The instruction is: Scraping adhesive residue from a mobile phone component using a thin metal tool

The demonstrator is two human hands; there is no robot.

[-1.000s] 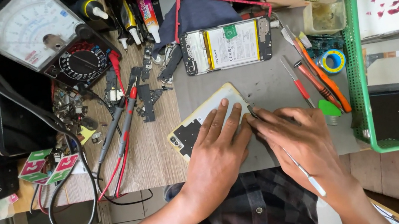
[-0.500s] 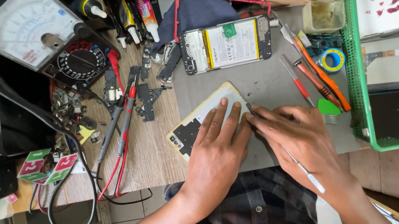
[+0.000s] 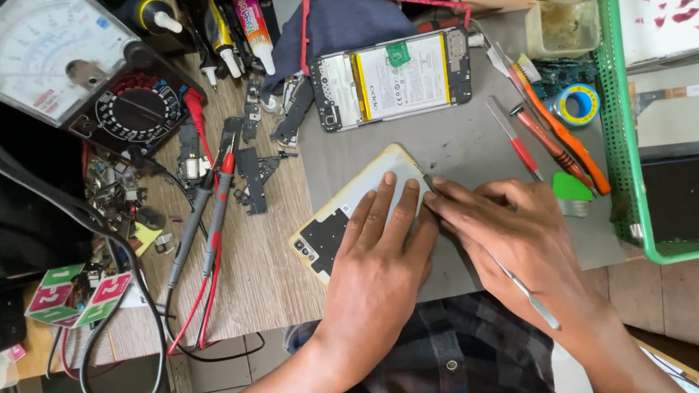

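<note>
I see the left hand point(image 3: 379, 262) pressed flat, fingers spread, on the phone back panel point(image 3: 343, 216) lying on the grey mat point(image 3: 455, 152) at the worktop's front edge. Right hand point(image 3: 519, 230) has its grip closed around a thin metal pry tool point(image 3: 523, 290), tip at the panel's right edge. Opened phone point(image 3: 392, 79) lies well behind; multimeter point(image 3: 58, 65) far left.

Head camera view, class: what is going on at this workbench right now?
A person presses the left hand flat on a phone back cover lying on the grey mat. The right hand holds a thin metal tool, its tip at the cover's edge. An opened phone lies further up the mat, with an analog multimeter at the far left.
</note>
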